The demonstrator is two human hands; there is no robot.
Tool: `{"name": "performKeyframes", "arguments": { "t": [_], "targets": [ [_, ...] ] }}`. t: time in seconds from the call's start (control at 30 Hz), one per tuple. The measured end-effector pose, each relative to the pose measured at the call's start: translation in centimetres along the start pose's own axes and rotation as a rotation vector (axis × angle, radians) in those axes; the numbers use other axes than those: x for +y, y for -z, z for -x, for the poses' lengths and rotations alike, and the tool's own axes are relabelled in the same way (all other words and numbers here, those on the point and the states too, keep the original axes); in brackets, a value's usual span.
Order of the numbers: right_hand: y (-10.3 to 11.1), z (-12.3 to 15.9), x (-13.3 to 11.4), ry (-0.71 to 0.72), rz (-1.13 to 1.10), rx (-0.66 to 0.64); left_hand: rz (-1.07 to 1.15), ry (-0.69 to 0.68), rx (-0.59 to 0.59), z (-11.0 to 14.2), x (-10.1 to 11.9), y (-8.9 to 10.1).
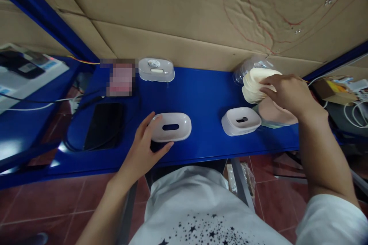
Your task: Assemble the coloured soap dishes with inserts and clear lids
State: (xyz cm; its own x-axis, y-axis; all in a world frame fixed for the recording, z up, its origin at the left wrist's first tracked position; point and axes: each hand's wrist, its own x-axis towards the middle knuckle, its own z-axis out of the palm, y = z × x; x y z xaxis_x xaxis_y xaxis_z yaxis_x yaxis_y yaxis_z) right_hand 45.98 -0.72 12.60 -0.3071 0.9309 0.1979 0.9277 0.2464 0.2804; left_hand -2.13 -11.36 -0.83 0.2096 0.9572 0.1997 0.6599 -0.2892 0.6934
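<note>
My left hand (145, 143) grips the left end of a white oval plastic part with a slot in its top (172, 126), which rests on the blue table (201, 92). My right hand (284, 92) is closed on a stack of cream-coloured round pads (254, 82) at the right of the table. A second white slotted part (240, 121) lies just below and left of that hand. A third white part with a clear rim (156, 69) sits at the back, near the cardboard wall.
A black phone (104, 125) lies at the table's left, with a cable around it. A clear plastic cover (247, 67) sits behind the pads. A cardboard wall (184, 15) backs the table. White equipment (25, 72) stands far left; cables and boxes (345, 92) far right.
</note>
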Motion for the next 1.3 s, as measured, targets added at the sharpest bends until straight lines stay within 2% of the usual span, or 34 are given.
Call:
{"name": "performKeyframes", "arguments": {
  "t": [0.1, 0.2, 0.27, 0.33, 0.43, 0.5, 0.57, 0.63, 0.77, 0.97, 1.13, 1.3],
  "targets": [
    [0.6, 0.4, 0.6, -0.027, -0.009, 0.057, 0.021, -0.003, -0.003, -0.4, 0.2, -0.3],
    [2.5, 1.4, -1.2, -0.040, -0.032, 0.192, 0.037, -0.028, -0.018, -0.8, 0.5, -1.0],
    [3.8, 2.3, -4.5, 0.013, -0.100, 0.304, 0.044, -0.042, -0.022, -0.9, 0.7, -1.5],
    [4.4, 3.0, -9.4, 0.149, -0.213, 0.384, 0.050, -0.044, -0.018, -0.9, 0.7, -1.9],
    [3.4, 3.5, -17.4, 0.421, -0.393, 0.280, 0.061, -0.055, -0.004, -0.6, 0.4, -2.2],
    [2.0, 3.4, -21.7, 0.527, -0.431, 0.224, 0.079, -0.074, 0.015, -0.4, 0.2, -2.2],
    [0.6, 3.1, -24.5, 0.577, -0.432, 0.187, 0.095, -0.092, 0.022, -0.3, 0.0, -2.2],
    [-0.3, 3.0, -26.1, 0.597, -0.442, 0.155, 0.096, -0.103, 0.022, -0.3, 0.1, -2.1],
    [-1.1, 3.2, -27.2, 0.589, -0.480, 0.091, 0.051, -0.129, 0.006, -0.5, 0.2, -2.1],
    [-1.3, 3.7, -27.2, 0.615, -0.562, 0.067, -0.017, -0.187, -0.010, -0.5, 0.2, -2.0],
    [-1.4, 4.0, -25.3, 0.644, -0.615, 0.106, 0.029, -0.203, -0.037, -0.4, -0.1, -1.5],
    [-2.0, 4.9, -23.1, 0.505, -0.612, 0.148, 0.064, -0.138, -0.063, -0.4, -0.1, -1.4]
  ]
}}
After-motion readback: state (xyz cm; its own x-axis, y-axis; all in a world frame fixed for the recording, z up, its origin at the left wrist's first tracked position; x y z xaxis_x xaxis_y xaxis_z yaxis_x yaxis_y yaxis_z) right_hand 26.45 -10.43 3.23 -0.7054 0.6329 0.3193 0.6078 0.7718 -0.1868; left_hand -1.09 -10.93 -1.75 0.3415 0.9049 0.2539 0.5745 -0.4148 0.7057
